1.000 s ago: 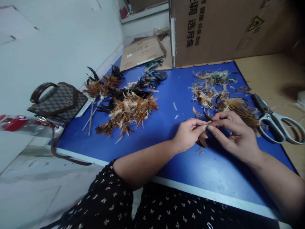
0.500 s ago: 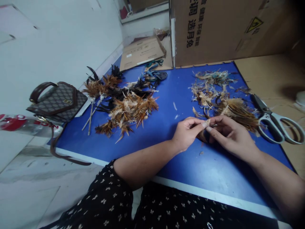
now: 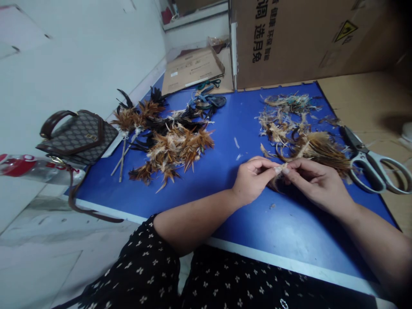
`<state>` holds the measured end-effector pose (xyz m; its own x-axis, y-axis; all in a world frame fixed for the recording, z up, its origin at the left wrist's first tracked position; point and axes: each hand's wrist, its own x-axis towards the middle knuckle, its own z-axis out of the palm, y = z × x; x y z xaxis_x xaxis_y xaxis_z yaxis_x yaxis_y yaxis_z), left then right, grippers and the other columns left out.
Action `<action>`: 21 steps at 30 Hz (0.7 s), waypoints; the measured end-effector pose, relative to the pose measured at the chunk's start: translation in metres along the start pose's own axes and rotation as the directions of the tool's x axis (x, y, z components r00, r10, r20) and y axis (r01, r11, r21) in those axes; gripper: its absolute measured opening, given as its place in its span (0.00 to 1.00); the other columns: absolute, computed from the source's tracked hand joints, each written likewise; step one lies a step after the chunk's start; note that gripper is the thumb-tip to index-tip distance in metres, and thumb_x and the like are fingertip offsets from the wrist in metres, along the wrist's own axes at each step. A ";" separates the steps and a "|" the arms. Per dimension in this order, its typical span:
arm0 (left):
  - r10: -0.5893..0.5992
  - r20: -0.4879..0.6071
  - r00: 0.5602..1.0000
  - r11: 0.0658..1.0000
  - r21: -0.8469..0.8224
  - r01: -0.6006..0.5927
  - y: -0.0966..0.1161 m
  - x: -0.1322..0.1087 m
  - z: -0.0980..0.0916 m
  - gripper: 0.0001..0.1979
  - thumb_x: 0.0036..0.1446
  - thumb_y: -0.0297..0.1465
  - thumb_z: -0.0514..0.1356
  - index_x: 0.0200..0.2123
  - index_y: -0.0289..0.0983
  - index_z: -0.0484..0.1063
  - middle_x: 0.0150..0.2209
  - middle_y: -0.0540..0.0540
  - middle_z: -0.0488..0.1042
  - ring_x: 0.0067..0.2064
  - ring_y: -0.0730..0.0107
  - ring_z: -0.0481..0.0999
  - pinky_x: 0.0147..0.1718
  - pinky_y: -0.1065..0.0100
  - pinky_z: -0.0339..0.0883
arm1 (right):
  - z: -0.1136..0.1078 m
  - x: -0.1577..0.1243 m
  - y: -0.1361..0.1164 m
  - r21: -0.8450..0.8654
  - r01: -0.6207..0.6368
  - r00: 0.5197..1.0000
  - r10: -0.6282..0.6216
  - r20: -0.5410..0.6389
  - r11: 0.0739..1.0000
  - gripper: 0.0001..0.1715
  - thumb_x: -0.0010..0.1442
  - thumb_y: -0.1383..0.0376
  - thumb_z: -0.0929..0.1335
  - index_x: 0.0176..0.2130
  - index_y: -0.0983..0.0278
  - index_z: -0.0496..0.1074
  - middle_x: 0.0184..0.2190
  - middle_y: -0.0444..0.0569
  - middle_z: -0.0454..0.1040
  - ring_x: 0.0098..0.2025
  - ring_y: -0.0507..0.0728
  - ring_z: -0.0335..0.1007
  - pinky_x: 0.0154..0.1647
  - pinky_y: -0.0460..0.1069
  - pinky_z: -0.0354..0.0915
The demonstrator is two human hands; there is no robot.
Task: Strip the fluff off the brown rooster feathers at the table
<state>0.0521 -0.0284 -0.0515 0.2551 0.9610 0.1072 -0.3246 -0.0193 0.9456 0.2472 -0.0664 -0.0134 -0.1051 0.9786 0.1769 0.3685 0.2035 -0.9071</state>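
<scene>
Fingertip to fingertip, my left hand (image 3: 254,178) and my right hand (image 3: 317,182) pinch a small bunch of feathers (image 3: 279,170) by its pale end. Its brown tips hang below, partly hidden by my fingers. Just beyond my right hand lies a bundle of long brown feathers (image 3: 322,150). Loose trimmed feather bits (image 3: 278,128) are heaped behind it. On the left of the blue table (image 3: 231,214) rests a pile of brown and cream feather bunches (image 3: 180,146), well apart from my left hand.
Large grey-handled scissors (image 3: 370,163) lie at the right edge. Black and brown feather sprays on sticks (image 3: 124,159) lie at the left, near a patterned handbag (image 3: 80,135) and a plastic bottle (image 3: 35,169). Flat cardboard (image 3: 189,68) and a big carton (image 3: 299,47) stand behind.
My right hand has shifted slightly right and its fingers have moved on the feather bunch, whose pale end shows more now. My left hand stays almost in place.
</scene>
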 end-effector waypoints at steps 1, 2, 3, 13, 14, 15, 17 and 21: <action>0.044 0.008 0.999 0.998 0.035 -0.044 0.000 0.000 -0.001 0.14 0.58 0.42 0.78 0.37 0.38 0.87 0.42 0.44 0.82 0.43 0.69 0.82 0.54 0.60 0.78 | 0.000 0.000 0.001 0.001 -0.005 1.000 0.005 -0.005 1.000 0.26 0.69 0.41 0.77 0.38 0.62 0.83 0.31 0.47 0.81 0.33 0.54 0.72 0.36 0.50 0.67; 0.084 0.019 0.996 0.994 0.065 -0.085 0.001 0.001 -0.002 0.12 0.59 0.41 0.77 0.37 0.38 0.87 0.42 0.44 0.82 0.43 0.68 0.82 0.53 0.61 0.78 | 0.000 -0.001 0.001 0.006 -0.012 1.000 0.012 -0.011 1.000 0.27 0.69 0.41 0.77 0.38 0.62 0.83 0.31 0.47 0.80 0.32 0.54 0.71 0.35 0.50 0.66; 0.119 0.030 0.992 0.989 0.090 -0.121 0.001 0.001 -0.002 0.11 0.60 0.40 0.77 0.37 0.38 0.87 0.41 0.44 0.82 0.43 0.68 0.82 0.53 0.61 0.78 | 0.000 -0.001 0.001 0.012 -0.021 1.000 0.021 -0.019 1.000 0.27 0.69 0.41 0.77 0.38 0.62 0.83 0.31 0.47 0.79 0.31 0.53 0.69 0.35 0.50 0.65; 0.312 0.143 0.939 0.905 0.258 -0.339 0.016 0.003 -0.005 0.09 0.68 0.39 0.71 0.36 0.41 0.84 0.45 0.41 0.83 0.49 0.61 0.83 0.57 0.53 0.77 | 0.000 -0.001 -0.003 0.104 -0.139 0.990 0.141 -0.009 0.985 0.32 0.61 0.36 0.80 0.37 0.63 0.83 0.27 0.45 0.75 0.29 0.52 0.64 0.30 0.48 0.60; 0.301 0.165 0.939 0.907 0.254 -0.335 0.018 0.003 -0.005 0.10 0.69 0.39 0.71 0.36 0.41 0.84 0.46 0.41 0.84 0.50 0.60 0.83 0.59 0.52 0.77 | -0.001 -0.001 -0.003 0.122 -0.148 0.989 0.150 -0.001 0.981 0.32 0.60 0.37 0.81 0.37 0.62 0.83 0.27 0.45 0.75 0.29 0.52 0.64 0.29 0.48 0.60; 0.281 0.182 0.942 0.916 0.242 -0.320 0.020 0.004 -0.005 0.10 0.69 0.40 0.71 0.36 0.41 0.84 0.47 0.41 0.85 0.51 0.60 0.83 0.60 0.51 0.76 | -0.001 0.000 -0.003 0.138 -0.154 0.988 0.155 0.004 0.978 0.32 0.60 0.37 0.81 0.36 0.62 0.84 0.26 0.45 0.75 0.28 0.52 0.63 0.29 0.48 0.60; 0.228 0.203 0.952 0.946 0.186 -0.266 0.022 0.005 -0.006 0.12 0.67 0.42 0.72 0.36 0.41 0.84 0.47 0.40 0.86 0.51 0.61 0.84 0.61 0.51 0.76 | -0.002 0.000 -0.001 0.158 -0.162 0.987 0.161 0.019 0.974 0.31 0.60 0.38 0.81 0.37 0.62 0.84 0.27 0.45 0.75 0.28 0.52 0.63 0.30 0.48 0.60; 0.077 0.268 0.960 0.996 0.021 -0.086 0.021 0.010 -0.009 0.15 0.63 0.45 0.76 0.36 0.39 0.85 0.45 0.40 0.87 0.49 0.64 0.85 0.58 0.57 0.77 | -0.005 0.001 0.003 0.141 -0.164 0.986 0.163 0.022 0.976 0.33 0.60 0.36 0.80 0.38 0.63 0.86 0.31 0.48 0.80 0.31 0.53 0.67 0.32 0.48 0.62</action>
<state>0.0397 -0.0171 -0.0331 0.4642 0.8473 0.2583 -0.3259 -0.1078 0.9392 0.2526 -0.0646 -0.0145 -0.0639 0.9978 0.0183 0.2470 0.0336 -0.9684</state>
